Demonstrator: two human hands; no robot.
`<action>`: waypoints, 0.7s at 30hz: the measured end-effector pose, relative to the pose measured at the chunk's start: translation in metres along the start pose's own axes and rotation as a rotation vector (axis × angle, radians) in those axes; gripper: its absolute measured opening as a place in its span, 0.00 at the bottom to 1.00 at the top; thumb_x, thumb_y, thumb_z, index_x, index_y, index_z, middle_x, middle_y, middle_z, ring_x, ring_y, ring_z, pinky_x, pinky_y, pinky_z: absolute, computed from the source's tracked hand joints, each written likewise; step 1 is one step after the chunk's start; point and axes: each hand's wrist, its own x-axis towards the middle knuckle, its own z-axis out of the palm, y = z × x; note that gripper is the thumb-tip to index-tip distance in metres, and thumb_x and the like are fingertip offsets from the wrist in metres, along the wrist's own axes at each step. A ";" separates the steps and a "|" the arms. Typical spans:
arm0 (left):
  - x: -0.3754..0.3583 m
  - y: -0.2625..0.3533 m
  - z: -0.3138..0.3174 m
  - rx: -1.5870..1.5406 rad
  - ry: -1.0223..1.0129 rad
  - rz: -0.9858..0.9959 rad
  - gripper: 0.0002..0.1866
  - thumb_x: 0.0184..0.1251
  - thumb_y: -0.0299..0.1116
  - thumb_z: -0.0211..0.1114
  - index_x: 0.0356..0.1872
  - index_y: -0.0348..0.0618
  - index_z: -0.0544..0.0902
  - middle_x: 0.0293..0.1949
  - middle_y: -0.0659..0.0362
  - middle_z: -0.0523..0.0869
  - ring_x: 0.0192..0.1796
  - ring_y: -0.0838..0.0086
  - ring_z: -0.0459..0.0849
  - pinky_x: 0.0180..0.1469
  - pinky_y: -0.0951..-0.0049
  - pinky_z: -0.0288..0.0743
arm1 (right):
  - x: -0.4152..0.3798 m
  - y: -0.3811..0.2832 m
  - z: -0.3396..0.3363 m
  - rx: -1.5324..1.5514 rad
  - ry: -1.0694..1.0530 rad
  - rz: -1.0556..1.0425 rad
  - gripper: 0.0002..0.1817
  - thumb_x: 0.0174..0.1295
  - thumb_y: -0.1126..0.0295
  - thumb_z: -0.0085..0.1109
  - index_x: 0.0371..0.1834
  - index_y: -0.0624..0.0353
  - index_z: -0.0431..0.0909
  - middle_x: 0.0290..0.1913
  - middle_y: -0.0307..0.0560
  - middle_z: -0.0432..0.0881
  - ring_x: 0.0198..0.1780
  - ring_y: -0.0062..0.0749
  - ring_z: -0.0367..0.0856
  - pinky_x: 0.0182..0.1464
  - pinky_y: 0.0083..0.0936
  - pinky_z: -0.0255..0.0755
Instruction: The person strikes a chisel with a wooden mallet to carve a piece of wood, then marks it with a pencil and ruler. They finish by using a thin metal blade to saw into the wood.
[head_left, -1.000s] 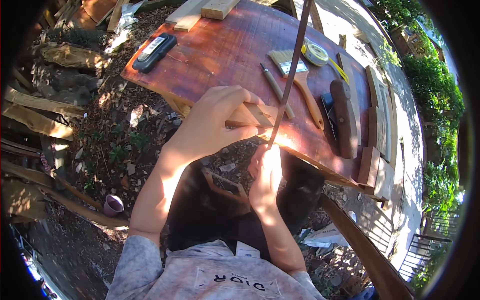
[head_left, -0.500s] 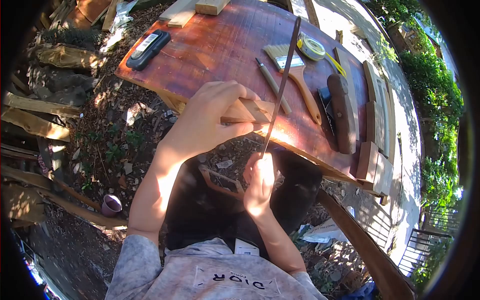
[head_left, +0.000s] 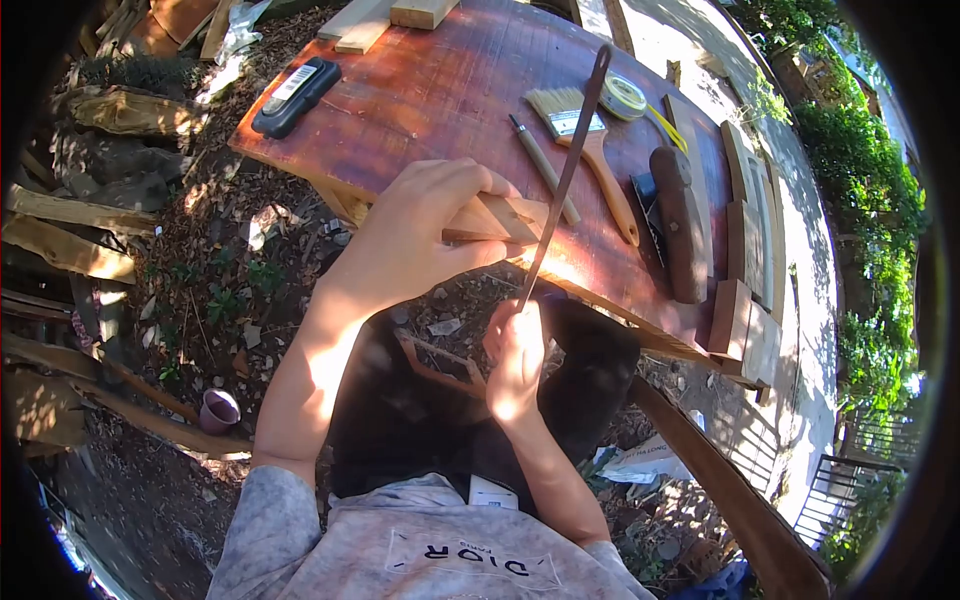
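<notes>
My left hand is closed around a small wooden block at the table's near edge, thumb below it and fingers over the top. The block's right end sticks out past my fingertips. My right hand, in front of the edge, grips the lower end of a long, thin, dark metal tool with a rounded far end. The tool slants up and to the right, overlapping the block's exposed end in this view. Its grip is hidden in my fist. Beyond it lie a paintbrush and a grey marker-like stick.
On the reddish table lie a black case, a tape measure and a hand plane-like wooden tool. Wooden blocks line the right edge. Boards lie at the far edge. A purple pot stands on the ground.
The long metal tool has turned slightly, so its rounded far end shows more, shifted a little right and down. My left hand keeps the block in nearly the same place.
</notes>
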 end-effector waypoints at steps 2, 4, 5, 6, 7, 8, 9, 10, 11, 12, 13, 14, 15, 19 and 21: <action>-0.001 0.000 0.000 -0.009 0.002 -0.007 0.26 0.57 0.40 0.80 0.54 0.42 0.82 0.53 0.56 0.88 0.60 0.52 0.83 0.67 0.56 0.73 | 0.017 -0.019 0.007 0.096 -0.033 0.018 0.14 0.87 0.60 0.41 0.47 0.57 0.72 0.31 0.30 0.65 0.30 0.12 0.57 0.31 0.16 0.53; -0.001 0.000 0.000 -0.014 0.009 -0.004 0.26 0.57 0.40 0.80 0.54 0.42 0.82 0.53 0.55 0.87 0.61 0.52 0.82 0.67 0.56 0.72 | 0.022 -0.026 0.014 0.122 -0.035 0.032 0.14 0.87 0.60 0.41 0.48 0.56 0.71 0.31 0.30 0.65 0.29 0.11 0.57 0.31 0.15 0.53; -0.002 0.000 0.000 -0.022 0.012 -0.003 0.26 0.57 0.40 0.80 0.54 0.42 0.82 0.53 0.55 0.87 0.62 0.51 0.82 0.68 0.56 0.72 | 0.020 -0.021 0.015 0.130 -0.026 0.039 0.14 0.87 0.59 0.41 0.48 0.57 0.71 0.31 0.30 0.65 0.29 0.11 0.57 0.31 0.15 0.53; -0.003 0.000 -0.001 -0.020 0.013 -0.003 0.26 0.57 0.40 0.80 0.54 0.43 0.83 0.53 0.55 0.87 0.62 0.51 0.82 0.68 0.55 0.72 | 0.016 -0.013 0.012 0.135 -0.014 0.044 0.14 0.87 0.59 0.41 0.48 0.57 0.71 0.31 0.30 0.65 0.29 0.11 0.57 0.31 0.15 0.53; -0.003 -0.001 -0.001 -0.022 0.014 -0.001 0.26 0.57 0.40 0.80 0.54 0.43 0.83 0.53 0.54 0.87 0.63 0.51 0.81 0.68 0.55 0.72 | 0.011 -0.001 0.005 0.090 -0.050 -0.018 0.15 0.87 0.57 0.42 0.48 0.57 0.71 0.31 0.31 0.66 0.29 0.12 0.58 0.31 0.16 0.53; -0.003 -0.001 0.000 -0.025 0.019 0.006 0.26 0.57 0.40 0.81 0.54 0.43 0.83 0.53 0.54 0.87 0.63 0.51 0.81 0.68 0.54 0.71 | 0.000 0.007 0.000 0.013 -0.012 0.059 0.18 0.86 0.54 0.42 0.48 0.58 0.70 0.31 0.32 0.66 0.29 0.14 0.58 0.31 0.17 0.54; -0.002 -0.002 0.001 -0.020 0.041 0.018 0.25 0.57 0.40 0.80 0.53 0.43 0.83 0.52 0.54 0.87 0.62 0.51 0.82 0.67 0.54 0.72 | -0.013 0.016 -0.007 -0.026 -0.029 0.073 0.19 0.86 0.52 0.42 0.47 0.58 0.70 0.31 0.32 0.67 0.29 0.14 0.59 0.32 0.17 0.54; -0.003 -0.002 0.002 -0.015 0.066 0.033 0.24 0.57 0.40 0.80 0.52 0.43 0.83 0.51 0.54 0.87 0.60 0.51 0.82 0.66 0.54 0.72 | -0.025 0.023 -0.013 -0.066 -0.044 0.083 0.20 0.86 0.51 0.42 0.47 0.58 0.70 0.32 0.33 0.67 0.30 0.14 0.59 0.32 0.17 0.54; -0.002 -0.002 0.003 -0.008 0.091 0.051 0.23 0.56 0.39 0.79 0.51 0.43 0.83 0.50 0.53 0.88 0.58 0.51 0.83 0.65 0.54 0.72 | -0.033 0.024 -0.015 -0.060 -0.050 0.115 0.21 0.86 0.49 0.42 0.47 0.58 0.70 0.33 0.33 0.67 0.30 0.14 0.59 0.32 0.18 0.54; -0.002 -0.002 0.002 -0.009 0.076 0.034 0.24 0.56 0.40 0.80 0.52 0.44 0.83 0.52 0.54 0.88 0.60 0.51 0.82 0.66 0.54 0.72 | -0.037 0.024 -0.016 -0.053 -0.053 0.142 0.22 0.86 0.48 0.43 0.47 0.58 0.70 0.34 0.34 0.68 0.31 0.14 0.59 0.33 0.18 0.54; -0.003 -0.002 0.001 -0.010 0.058 0.020 0.25 0.56 0.40 0.81 0.53 0.44 0.83 0.53 0.54 0.88 0.62 0.50 0.81 0.68 0.53 0.72 | -0.035 0.021 -0.016 -0.028 -0.067 0.147 0.21 0.86 0.49 0.43 0.48 0.57 0.70 0.35 0.34 0.68 0.32 0.14 0.59 0.34 0.17 0.54; -0.003 -0.001 0.000 -0.011 0.035 0.010 0.26 0.56 0.40 0.81 0.54 0.44 0.83 0.55 0.54 0.88 0.65 0.50 0.80 0.69 0.53 0.71 | -0.028 0.017 -0.015 0.024 -0.074 0.126 0.19 0.86 0.52 0.43 0.48 0.56 0.70 0.35 0.33 0.68 0.31 0.14 0.59 0.33 0.17 0.54; -0.003 -0.001 0.000 -0.004 0.034 0.018 0.26 0.56 0.40 0.82 0.54 0.44 0.83 0.55 0.54 0.88 0.64 0.50 0.81 0.68 0.53 0.72 | -0.018 0.011 -0.012 0.092 -0.071 0.128 0.18 0.87 0.53 0.43 0.48 0.56 0.71 0.34 0.33 0.67 0.31 0.13 0.58 0.32 0.17 0.54; -0.003 0.001 0.001 0.006 0.067 0.016 0.25 0.57 0.41 0.82 0.52 0.43 0.83 0.53 0.53 0.89 0.61 0.51 0.83 0.67 0.54 0.72 | 0.018 -0.032 0.004 0.101 -0.083 0.021 0.16 0.87 0.57 0.40 0.46 0.57 0.72 0.29 0.31 0.65 0.29 0.14 0.59 0.32 0.18 0.55; -0.003 0.005 -0.001 0.015 0.054 0.011 0.25 0.56 0.41 0.82 0.52 0.42 0.83 0.53 0.53 0.89 0.61 0.51 0.83 0.67 0.54 0.72 | 0.023 -0.035 0.008 0.075 -0.081 0.005 0.16 0.88 0.58 0.40 0.46 0.57 0.72 0.30 0.31 0.66 0.29 0.15 0.60 0.32 0.19 0.58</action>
